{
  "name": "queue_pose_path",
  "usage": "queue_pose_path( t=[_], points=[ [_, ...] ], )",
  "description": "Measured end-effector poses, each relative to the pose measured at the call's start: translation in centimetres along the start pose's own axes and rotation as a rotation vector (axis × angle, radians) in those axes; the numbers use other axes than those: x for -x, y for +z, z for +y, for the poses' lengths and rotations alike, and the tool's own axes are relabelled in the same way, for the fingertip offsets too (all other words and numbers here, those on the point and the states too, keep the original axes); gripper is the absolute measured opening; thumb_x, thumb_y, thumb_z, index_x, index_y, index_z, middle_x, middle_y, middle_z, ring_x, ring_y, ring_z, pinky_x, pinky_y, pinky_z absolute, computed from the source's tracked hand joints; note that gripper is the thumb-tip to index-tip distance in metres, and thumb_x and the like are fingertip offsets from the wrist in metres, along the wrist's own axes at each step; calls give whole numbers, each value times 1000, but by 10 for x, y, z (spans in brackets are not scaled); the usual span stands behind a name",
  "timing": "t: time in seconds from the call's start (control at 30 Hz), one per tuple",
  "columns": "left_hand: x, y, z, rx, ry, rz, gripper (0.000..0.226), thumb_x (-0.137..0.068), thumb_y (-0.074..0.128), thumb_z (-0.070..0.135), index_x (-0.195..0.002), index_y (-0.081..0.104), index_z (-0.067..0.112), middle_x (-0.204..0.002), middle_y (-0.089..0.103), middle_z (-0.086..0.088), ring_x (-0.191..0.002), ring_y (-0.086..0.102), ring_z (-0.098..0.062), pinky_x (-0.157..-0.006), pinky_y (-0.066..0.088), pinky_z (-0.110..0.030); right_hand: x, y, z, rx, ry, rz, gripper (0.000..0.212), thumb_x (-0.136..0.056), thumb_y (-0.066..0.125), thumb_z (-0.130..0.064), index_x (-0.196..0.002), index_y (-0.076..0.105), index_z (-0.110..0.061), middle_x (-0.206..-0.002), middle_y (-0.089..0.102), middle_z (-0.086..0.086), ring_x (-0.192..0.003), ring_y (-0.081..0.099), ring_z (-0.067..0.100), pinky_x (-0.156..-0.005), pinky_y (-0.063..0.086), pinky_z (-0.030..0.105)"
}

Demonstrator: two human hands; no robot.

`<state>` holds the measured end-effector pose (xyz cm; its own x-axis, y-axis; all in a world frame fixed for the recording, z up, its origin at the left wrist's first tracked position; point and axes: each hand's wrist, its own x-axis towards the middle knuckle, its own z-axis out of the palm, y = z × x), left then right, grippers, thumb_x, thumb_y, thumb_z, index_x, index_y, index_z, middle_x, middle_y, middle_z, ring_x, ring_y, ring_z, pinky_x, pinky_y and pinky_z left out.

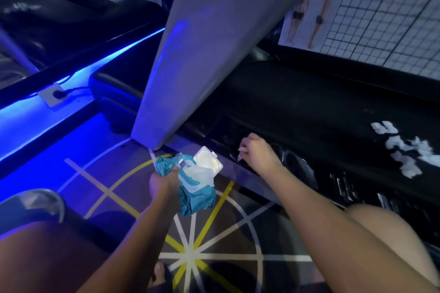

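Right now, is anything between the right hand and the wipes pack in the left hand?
Nothing visible. The left hand grips the teal wipes pack, lid flipped open; the right hand rests on the black machine beside it, only open floor showing between them.

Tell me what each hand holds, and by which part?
The left hand grips a teal wet-wipe pack by its upper end. Whether the right hand holds anything cannot be told.

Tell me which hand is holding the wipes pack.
The left hand grips the teal wipes pack, its lid flipped open; the right hand is apart from it, curled against the black machine.
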<state>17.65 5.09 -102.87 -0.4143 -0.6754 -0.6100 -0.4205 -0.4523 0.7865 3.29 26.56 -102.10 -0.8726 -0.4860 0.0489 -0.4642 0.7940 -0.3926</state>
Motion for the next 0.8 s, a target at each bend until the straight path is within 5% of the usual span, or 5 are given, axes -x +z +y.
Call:
queue_pose_path(
  t=[0.1,0.27,0.4,0.57,0.8],
  points=[
    [0,-6,1,-11,-11,5,24,-101,73,24,-120,60,15,-107,72,-12,-99,73,-36,-93,61,-57,-3,20,-18,33,-148,4,12,-95,61,-10,-86,69,-9,-102,52,-2,-77,51,-4,-75,44,20],
    [-1,-17,-3,3,2,9,37,-99,74,20,-132,62,9,-114,72,-16,-101,73,-37,-94,60,-60,-17,53,-29,95,-171,-40,5,-90,69,-10,-93,65,-12,-109,53,4,-97,57,22,-74,57,42],
    [-4,-22,-6,25,26,14,29,-100,73,18,-125,64,7,-113,73,-18,-101,72,-37,-95,60,-58,-16,55,-30,231,-244,-10,16,-96,62,-21,-101,64,-6,-117,52,10,-101,57,31,-80,51,41],
    [-8,-22,-3,68,13,6,26,-101,72,17,-124,65,8,-108,74,-16,-93,74,-33,-80,62,-49,-7,44,-23,324,-321,56,21,-68,90,-16,-67,72,-7,-80,57,8,-79,60,32,-61,52,35],
    [0,-5,0,60,-18,6,25,-100,75,20,-118,62,11,-113,73,-17,-101,73,-39,-93,60,-61,23,23,7,545,-437,44,23,-62,93,-21,-65,71,-14,-82,58,2,-81,57,26,-65,48,35]
  ],
)
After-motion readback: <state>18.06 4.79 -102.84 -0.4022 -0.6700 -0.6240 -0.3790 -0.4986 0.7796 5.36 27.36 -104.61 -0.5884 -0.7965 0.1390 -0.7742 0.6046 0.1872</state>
